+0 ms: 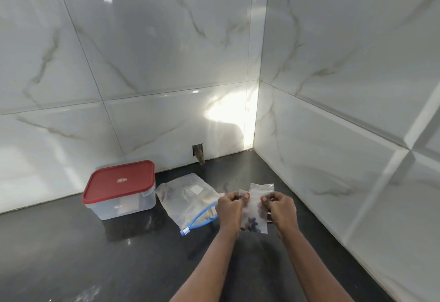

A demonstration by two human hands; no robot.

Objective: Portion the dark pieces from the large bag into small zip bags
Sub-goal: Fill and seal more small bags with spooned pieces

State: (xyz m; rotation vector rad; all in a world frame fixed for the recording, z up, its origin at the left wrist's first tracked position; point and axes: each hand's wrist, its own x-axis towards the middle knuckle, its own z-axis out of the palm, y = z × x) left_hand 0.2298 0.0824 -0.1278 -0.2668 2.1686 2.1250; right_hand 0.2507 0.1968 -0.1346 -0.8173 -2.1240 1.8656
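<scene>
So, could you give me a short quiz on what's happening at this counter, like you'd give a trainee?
1. True or false: the large bag lies on the counter between the red-lidded container and the left hand.
2. What do the left hand and right hand pinch between them? A: the large bag. B: a small zip bag. C: the red-lidded container.
3. Fill in: the dark pieces sit at the ___ of the small zip bag.

Key: 1 true; 2 B; 3 bottom.
</scene>
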